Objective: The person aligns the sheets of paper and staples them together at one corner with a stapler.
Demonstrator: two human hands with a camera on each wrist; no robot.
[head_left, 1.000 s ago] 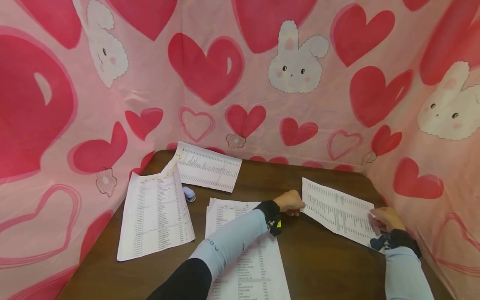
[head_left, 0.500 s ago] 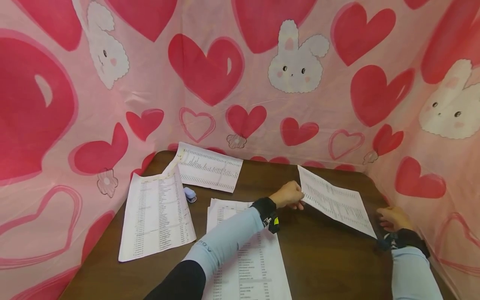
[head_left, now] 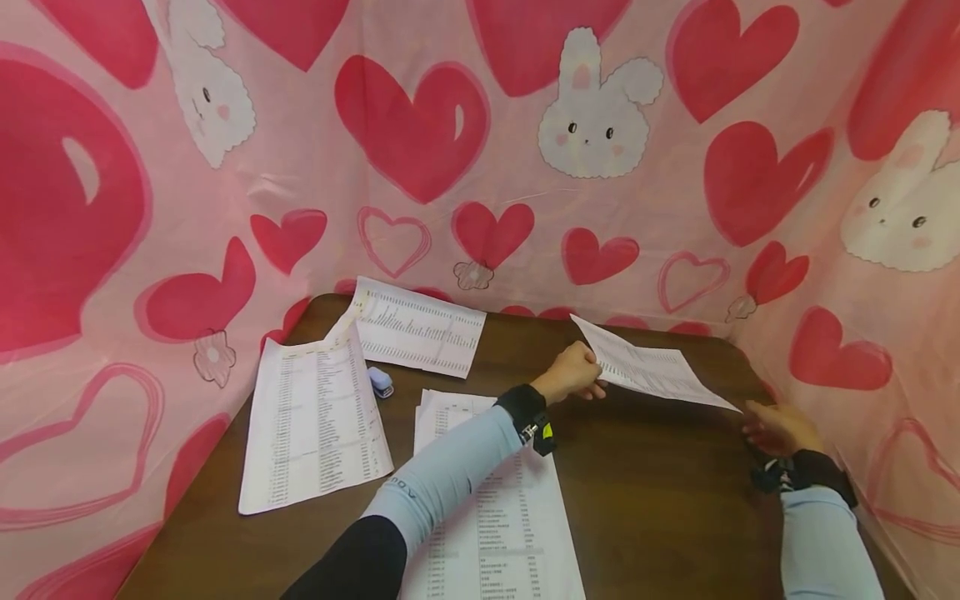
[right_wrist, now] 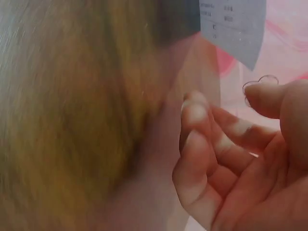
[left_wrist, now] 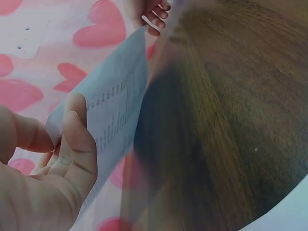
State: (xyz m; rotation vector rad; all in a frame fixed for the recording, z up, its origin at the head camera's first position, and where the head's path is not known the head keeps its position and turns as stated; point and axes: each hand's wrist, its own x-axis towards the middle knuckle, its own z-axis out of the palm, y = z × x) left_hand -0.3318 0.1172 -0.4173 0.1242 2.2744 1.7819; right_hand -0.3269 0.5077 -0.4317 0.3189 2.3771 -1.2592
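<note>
My left hand (head_left: 572, 373) pinches the near left edge of a printed sheet of paper (head_left: 647, 367). The sheet is lifted off the table and tilted, and its far end reaches toward my right hand (head_left: 784, 428). In the left wrist view, the thumb and fingers (left_wrist: 79, 139) have the edge of the paper between them. My right hand is apart from the sheet, with its thumb spread from its loosely bent fingers (right_wrist: 197, 163) and nothing held. A corner of the paper (right_wrist: 236, 29) hangs just beyond that hand in the right wrist view.
A stack of printed sheets (head_left: 495, 517) lies under my left forearm. Another printed page (head_left: 307, 425) is at the left, beside a small lilac stapler (head_left: 380, 382). A further sheet (head_left: 420, 327) lies at the back. Heart-patterned cloth (head_left: 420, 133) encloses the brown table (head_left: 675, 508).
My right hand has let go of the sheet's right end. My left hand has raised the sheet and drawn it slightly back and left, so it now tilts in the air.
</note>
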